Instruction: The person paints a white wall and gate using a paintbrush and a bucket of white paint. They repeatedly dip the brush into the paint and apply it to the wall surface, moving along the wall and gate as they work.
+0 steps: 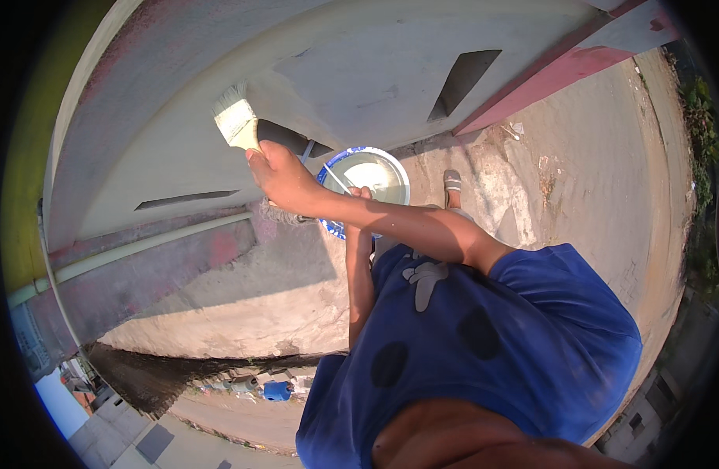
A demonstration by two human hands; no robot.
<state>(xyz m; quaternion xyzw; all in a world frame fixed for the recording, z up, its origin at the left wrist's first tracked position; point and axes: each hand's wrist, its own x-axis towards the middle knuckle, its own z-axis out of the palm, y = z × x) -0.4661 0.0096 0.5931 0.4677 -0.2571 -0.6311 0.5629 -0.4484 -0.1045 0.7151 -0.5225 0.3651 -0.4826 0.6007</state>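
My right hand (285, 178) is closed round the handle of a wide paintbrush (238, 125), its pale, paint-coated bristles pointing at the grey-white wall (351, 66). Whether the bristles touch the wall I cannot tell. Below my right forearm, my left hand (360, 192) is closed at the thin white handle of a blue-and-white bucket (406, 178). Pale liquid paint (375, 176) fills part of the bucket. My right forearm hides its near side and part of my left hand. Under my right wrist shows a grey, stringy bundle (287, 214).
A slot-like opening (462, 84) breaks the wall, with a pink band (539, 87) along its right. A pale pipe (132, 252) runs low at the left. My sandalled foot (452, 186) stands on concrete ground (242, 313). Farther off lies a blue container (277, 391) among clutter.
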